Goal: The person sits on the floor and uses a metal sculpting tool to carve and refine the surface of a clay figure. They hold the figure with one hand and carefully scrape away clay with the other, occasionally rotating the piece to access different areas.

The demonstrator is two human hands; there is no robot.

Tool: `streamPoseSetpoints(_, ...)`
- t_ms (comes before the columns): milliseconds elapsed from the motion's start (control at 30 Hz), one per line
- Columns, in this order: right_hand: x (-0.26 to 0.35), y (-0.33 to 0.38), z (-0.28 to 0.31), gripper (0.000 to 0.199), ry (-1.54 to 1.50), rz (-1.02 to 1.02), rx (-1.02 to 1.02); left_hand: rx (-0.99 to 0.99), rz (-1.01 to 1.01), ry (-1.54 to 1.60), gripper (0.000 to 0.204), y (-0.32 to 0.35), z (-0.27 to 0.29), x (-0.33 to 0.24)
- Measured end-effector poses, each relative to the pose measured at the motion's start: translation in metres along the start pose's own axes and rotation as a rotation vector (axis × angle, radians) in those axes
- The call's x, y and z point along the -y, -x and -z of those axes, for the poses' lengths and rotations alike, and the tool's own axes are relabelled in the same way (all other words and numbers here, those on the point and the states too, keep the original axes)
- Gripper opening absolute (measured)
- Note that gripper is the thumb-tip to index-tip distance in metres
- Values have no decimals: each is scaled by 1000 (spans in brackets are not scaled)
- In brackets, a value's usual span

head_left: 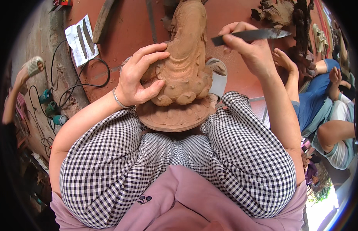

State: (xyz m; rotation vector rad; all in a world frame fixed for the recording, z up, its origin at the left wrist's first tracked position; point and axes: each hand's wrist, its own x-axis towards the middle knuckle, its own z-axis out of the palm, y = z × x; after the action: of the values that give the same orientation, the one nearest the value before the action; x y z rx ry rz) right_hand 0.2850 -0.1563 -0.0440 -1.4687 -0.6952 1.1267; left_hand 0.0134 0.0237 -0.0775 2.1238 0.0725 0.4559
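Note:
A carved brown wooden statue (186, 50) stands between my knees, its lotus-petal base on a round carved plinth (175, 117). My left hand (142, 75) rests against the statue's left side, fingers spread and thumb touching the petals. To the right of the statue, and apart from it, my right hand (248, 46) is raised. Its thumb and fingers close around a flat, dark carving blade (269, 34), whose shinier, pointed end is directed right.
Two dark blades lie on white paper (82, 40) at the left, near a curved wooden piece (104, 19). A black cable (108, 73) loops beside green power tools (59, 119). Rough carved wood (275, 13) lies at far right. Other people (321, 96) sit on the right.

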Motion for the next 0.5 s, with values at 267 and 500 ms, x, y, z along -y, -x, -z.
streamPoseSetpoints(267,12,-1,-41,18,337,305,373,26,21,23,55,-1,1,-3)
streamPoseSetpoints(500,29,-30,-49,15,566,390,624,21,25,23,55,-1,1,-3)
